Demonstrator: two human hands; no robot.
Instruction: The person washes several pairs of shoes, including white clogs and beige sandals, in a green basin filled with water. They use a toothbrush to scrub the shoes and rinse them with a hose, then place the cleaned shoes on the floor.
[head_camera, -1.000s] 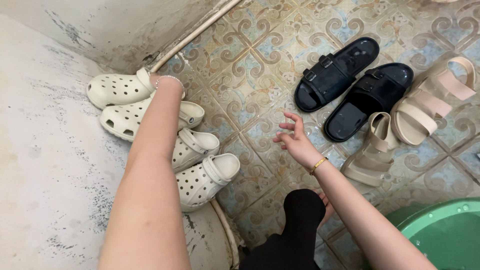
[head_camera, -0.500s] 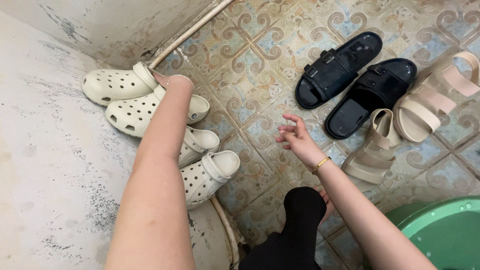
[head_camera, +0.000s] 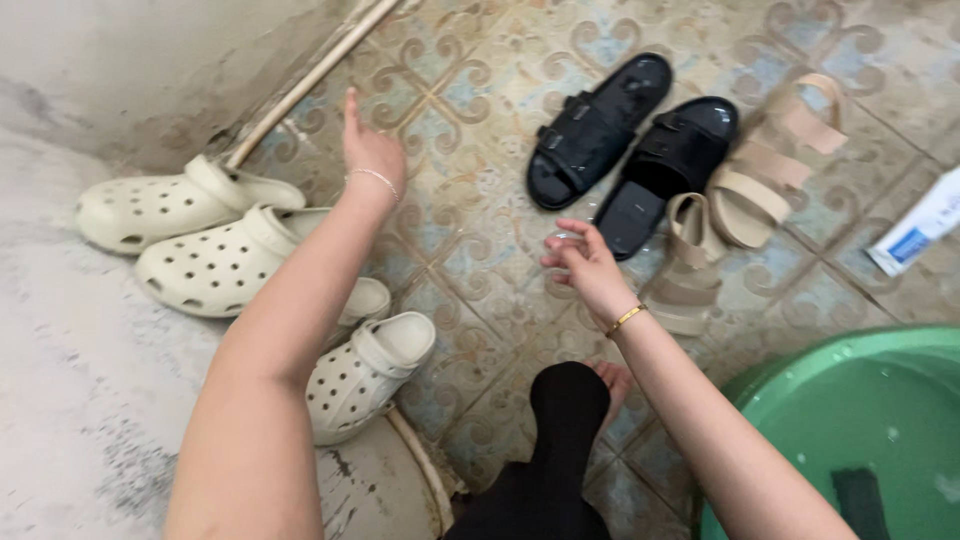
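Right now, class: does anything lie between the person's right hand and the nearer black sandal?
Nothing visible does. The right hand hovers empty over bare patterned floor tile, and the nearer black sandal lies just beyond its fingertips, with only open tile between.

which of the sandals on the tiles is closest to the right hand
The lower beige strappy sandal, lying just beside the right hand. The other beige sandal and the two black slides lie farther up the floor.
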